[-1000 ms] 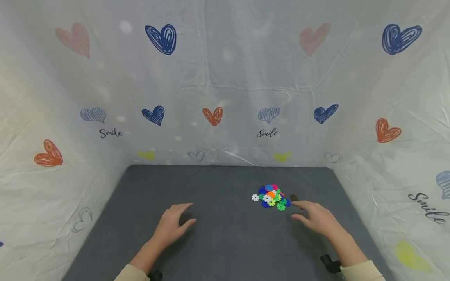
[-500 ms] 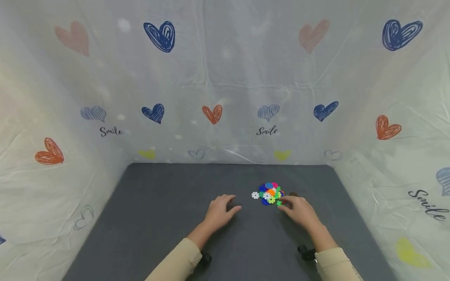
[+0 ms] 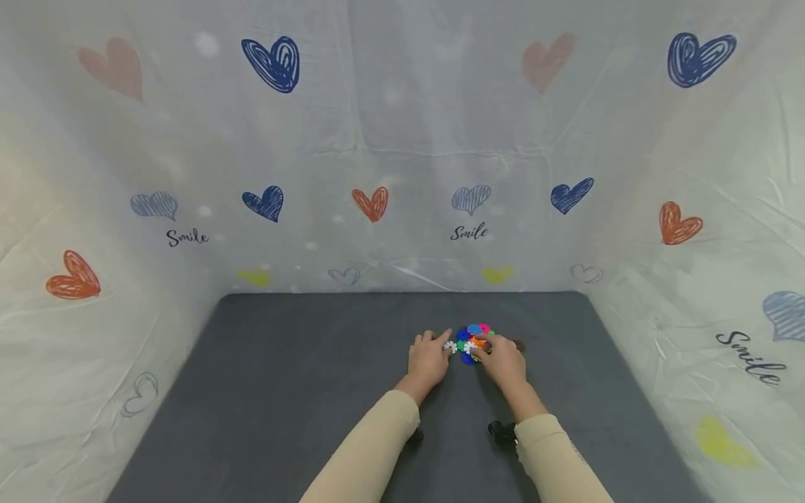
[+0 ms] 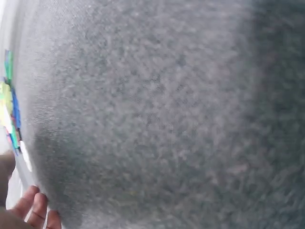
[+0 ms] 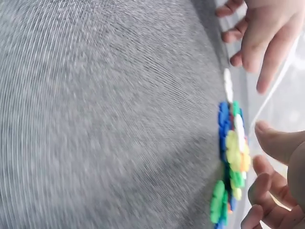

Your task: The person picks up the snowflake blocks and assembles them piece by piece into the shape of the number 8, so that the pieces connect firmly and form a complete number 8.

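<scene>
A small heap of colourful snowflake building discs lies on the dark grey table. One white disc sits at its left edge. My left hand is beside that disc, index finger and thumb spread towards it. Over the heap's right side is my right hand, hiding several green discs there. In the right wrist view, thumb and fingers of the right hand stand apart with nothing between them. Green, yellow and blue discs show at the edge of the left wrist view, beside left fingertips.
Behind the table hangs a pale cloth printed with hearts and the word Smile; it also covers both sides. A brown round spot shows just right of the right hand. Below that wrist is a black wrist camera.
Both hands have moved in: the left one far to the right, up to the white disc, the right one leftwards over the heap. The head view has shifted slightly.
</scene>
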{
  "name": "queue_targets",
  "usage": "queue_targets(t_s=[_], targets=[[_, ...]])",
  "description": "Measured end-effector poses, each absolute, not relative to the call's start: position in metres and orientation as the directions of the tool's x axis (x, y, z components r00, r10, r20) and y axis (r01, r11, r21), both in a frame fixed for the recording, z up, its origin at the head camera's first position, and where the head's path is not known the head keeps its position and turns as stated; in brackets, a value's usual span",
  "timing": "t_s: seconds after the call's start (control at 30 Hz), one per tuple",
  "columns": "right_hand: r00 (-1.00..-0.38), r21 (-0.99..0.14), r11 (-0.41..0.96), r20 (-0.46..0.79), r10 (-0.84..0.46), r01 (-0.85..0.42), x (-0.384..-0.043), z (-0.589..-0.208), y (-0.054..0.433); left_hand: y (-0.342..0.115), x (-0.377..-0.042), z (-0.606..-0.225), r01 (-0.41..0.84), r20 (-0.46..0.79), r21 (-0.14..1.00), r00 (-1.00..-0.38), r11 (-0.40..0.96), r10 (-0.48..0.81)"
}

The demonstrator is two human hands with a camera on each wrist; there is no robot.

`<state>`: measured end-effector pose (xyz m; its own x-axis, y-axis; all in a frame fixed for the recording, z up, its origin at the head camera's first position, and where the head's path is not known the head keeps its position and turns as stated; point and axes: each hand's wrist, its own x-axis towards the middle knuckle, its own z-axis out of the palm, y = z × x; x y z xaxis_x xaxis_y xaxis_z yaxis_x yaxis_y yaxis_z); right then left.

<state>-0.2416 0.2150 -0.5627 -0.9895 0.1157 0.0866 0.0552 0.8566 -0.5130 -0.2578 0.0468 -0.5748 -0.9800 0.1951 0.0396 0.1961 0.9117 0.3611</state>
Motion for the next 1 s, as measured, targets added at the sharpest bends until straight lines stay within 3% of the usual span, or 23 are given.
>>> queue_targets(t_s=[0.17,0.33,0.43,0.5,0.63,0.77,0.9,1.0], targets=[[-0.989,-0.485,0.872,0.087,0.117,0.061,-0.245,-0.568,0.210,0.051,-0.262,-0.578,0.198,-0.083,0.293,-0.969,0.936,0.231],[-0.987,-0.484,0.871,0.078,0.139,0.084,-0.244,-0.572,0.208,0.045,-0.259,-0.578,0.254,-0.033,0.269,-0.962,0.929,0.272],[-0.985,-0.489,0.866,0.067,0.160,0.108,-0.244,-0.574,0.211,0.040,-0.255,-0.579,0.242,0.010,0.340,-0.967,0.909,0.254],[-0.985,-0.501,0.857,0.054,0.166,0.117,-0.245,-0.576,0.213,0.033,-0.251,-0.578,0.204,0.018,0.448,-0.976,0.870,0.219],[-0.988,-0.541,0.833,0.021,0.153,0.117,-0.244,-0.574,0.215,0.010,-0.238,-0.577,0.093,-0.023,0.726,-0.987,0.681,0.159],[-0.991,-0.614,0.786,0.050,0.123,0.066,-0.236,-0.563,0.212,-0.017,-0.219,-0.571,-0.063,-0.134,0.928,-0.976,0.368,0.169],[-0.988,-0.722,0.691,0.121,0.096,-0.021,-0.217,-0.543,0.198,-0.042,-0.198,-0.557,-0.213,-0.229,0.973,-0.947,0.093,0.226],[-0.988,-0.812,0.580,0.133,0.083,-0.061,-0.197,-0.531,0.182,-0.054,-0.183,-0.541,-0.249,-0.245,0.968,-0.933,0.020,0.264]])
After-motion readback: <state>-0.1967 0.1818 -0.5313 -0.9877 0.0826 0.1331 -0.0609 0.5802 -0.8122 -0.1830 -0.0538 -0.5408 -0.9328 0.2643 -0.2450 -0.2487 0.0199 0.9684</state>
